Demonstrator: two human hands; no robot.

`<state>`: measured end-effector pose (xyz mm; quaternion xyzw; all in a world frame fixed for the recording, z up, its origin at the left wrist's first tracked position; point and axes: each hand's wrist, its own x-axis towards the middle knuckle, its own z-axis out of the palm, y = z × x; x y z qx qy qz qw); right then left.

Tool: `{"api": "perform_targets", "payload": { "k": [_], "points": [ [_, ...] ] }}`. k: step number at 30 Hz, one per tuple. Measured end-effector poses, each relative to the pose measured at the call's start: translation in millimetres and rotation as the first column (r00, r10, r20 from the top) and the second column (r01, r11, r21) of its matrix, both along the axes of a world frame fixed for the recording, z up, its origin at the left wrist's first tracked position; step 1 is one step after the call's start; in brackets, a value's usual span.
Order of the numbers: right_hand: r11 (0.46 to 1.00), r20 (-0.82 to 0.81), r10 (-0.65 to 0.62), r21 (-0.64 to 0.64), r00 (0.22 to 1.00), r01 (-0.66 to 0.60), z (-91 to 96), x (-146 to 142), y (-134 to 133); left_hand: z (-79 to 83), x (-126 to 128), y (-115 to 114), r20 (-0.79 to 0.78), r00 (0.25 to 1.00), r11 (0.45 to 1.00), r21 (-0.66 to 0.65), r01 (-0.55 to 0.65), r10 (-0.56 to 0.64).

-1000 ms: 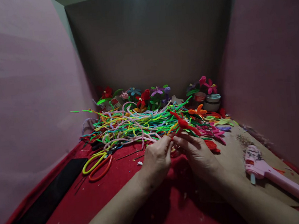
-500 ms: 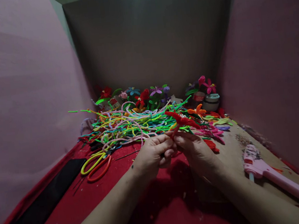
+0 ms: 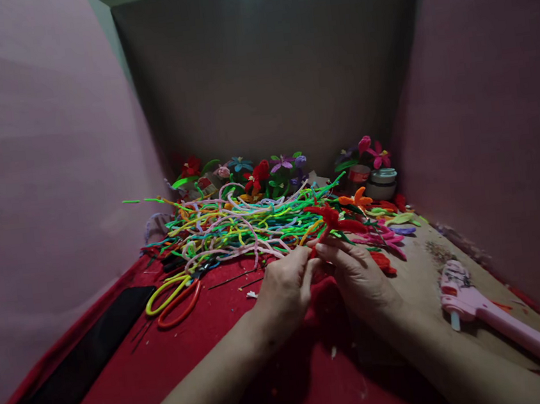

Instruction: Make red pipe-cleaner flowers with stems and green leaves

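Note:
My left hand (image 3: pixel 285 288) and my right hand (image 3: pixel 357 276) meet at the middle of the red cloth, fingertips pinched together on the stem of a red pipe-cleaner flower (image 3: pixel 333 218). Its petals stick up just above my fingers. Right behind lies a big heap of coloured pipe cleaners (image 3: pixel 238 224), green, yellow, pink and white.
Yellow and orange scissors (image 3: pixel 174 297) lie left of my hands, a black flat slab (image 3: pixel 86 359) further left. A pink glue gun (image 3: pixel 495 320) rests on the brown board at the right. Finished flowers (image 3: pixel 267 173) and small jars (image 3: pixel 381 184) line the back wall. Pink panels close both sides.
My left fingers curled round the stem, then returned to a fingertip pinch. The red flower turned slightly and shifted a little right.

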<state>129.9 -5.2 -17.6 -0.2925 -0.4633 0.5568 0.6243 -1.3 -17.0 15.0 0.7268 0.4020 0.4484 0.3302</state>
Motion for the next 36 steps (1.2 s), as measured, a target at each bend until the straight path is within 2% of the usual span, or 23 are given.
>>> {"api": "perform_targets", "payload": {
  "k": [1,3,5,8,10,12,16,18,19,20,22,23,24,25,27,29,31,33,36],
  "points": [
    [1.000,0.028,-0.019,0.002,0.999,0.019,-0.6,0,0,-1.4,0,0,-0.034,0.999,0.997,0.070,-0.034,0.037],
    [0.999,0.081,-0.040,0.014,0.996,0.039,-0.3,1,-1,-2.3,0,0,-0.051,0.997,0.996,0.071,-0.057,0.061],
    [1.000,0.104,-0.029,0.011,0.994,0.028,2.0,0,-2,-0.3,0,1,-0.004,0.999,0.999,-0.026,-0.042,0.042],
    [1.000,0.086,0.021,-0.010,0.996,-0.020,7.5,0,-5,5.4,2,1,0.186,0.983,0.970,-0.236,0.055,-0.011],
    [0.998,0.060,0.059,-0.006,0.996,-0.059,10.6,0,-7,8.0,2,1,0.333,0.942,0.910,-0.376,0.176,-0.045],
    [0.995,0.036,0.101,0.005,0.994,-0.102,11.9,0,-7,8.1,1,2,0.464,0.882,0.823,-0.467,0.323,-0.082],
    [0.983,-0.045,0.180,-0.012,0.983,-0.181,9.8,0,-4,5.6,-4,6,0.670,0.729,0.640,-0.501,0.582,-0.139],
    [0.985,-0.056,0.168,-0.024,0.984,-0.169,8.7,0,-2,5.4,-5,7,0.683,0.710,0.595,-0.502,0.627,-0.172],
    [0.990,-0.042,0.139,-0.026,0.989,-0.141,8.8,0,-3,5.3,-5,6,0.652,0.734,0.606,-0.509,0.611,-0.192],
    [0.994,-0.021,0.102,-0.023,0.995,-0.103,9.4,0,-3,4.9,-4,5,0.590,0.781,0.652,-0.513,0.559,-0.206],
    [0.999,0.020,0.040,-0.004,0.999,-0.040,11.7,-1,-6,2.2,-2,3,0.389,0.904,0.831,-0.431,0.351,-0.180],
    [1.000,0.027,0.030,0.006,0.999,-0.030,13.1,-1,-7,-0.2,-1,2,0.273,0.953,0.919,-0.327,0.220,-0.131],
    [1.000,0.028,0.026,0.016,0.999,-0.027,14.5,-1,-9,-2.9,0,1,0.170,0.983,0.976,-0.192,0.102,-0.069],
    [0.999,0.036,0.021,0.028,0.999,-0.022,15.6,-1,-10,-5.5,1,0,0.093,0.996,0.998,-0.064,0.019,-0.013],
    [0.999,0.088,0.003,0.047,0.996,-0.007,16.8,-1,-11,-9.0,2,0,0.006,0.999,0.995,0.088,-0.048,0.048],
    [0.999,0.140,-0.013,0.040,0.990,0.007,16.3,-2,-11,-7.8,2,-1,-0.007,0.998,0.994,0.091,-0.054,0.054],
    [1.000,0.136,-0.006,0.019,0.991,0.004,14.0,-2,-10,-2.4,2,-1,0.067,0.997,0.999,-0.017,-0.029,0.030],
    [1.000,0.094,0.001,0.022,0.996,-0.003,10.6,-2,-8,4.0,2,0,0.194,0.981,0.980,-0.192,0.048,-0.010],
    [0.998,0.076,0.036,0.040,0.996,-0.039,6.6,-2,-5,9.1,1,2,0.365,0.929,0.886,-0.408,0.220,-0.063]
  ]
}}
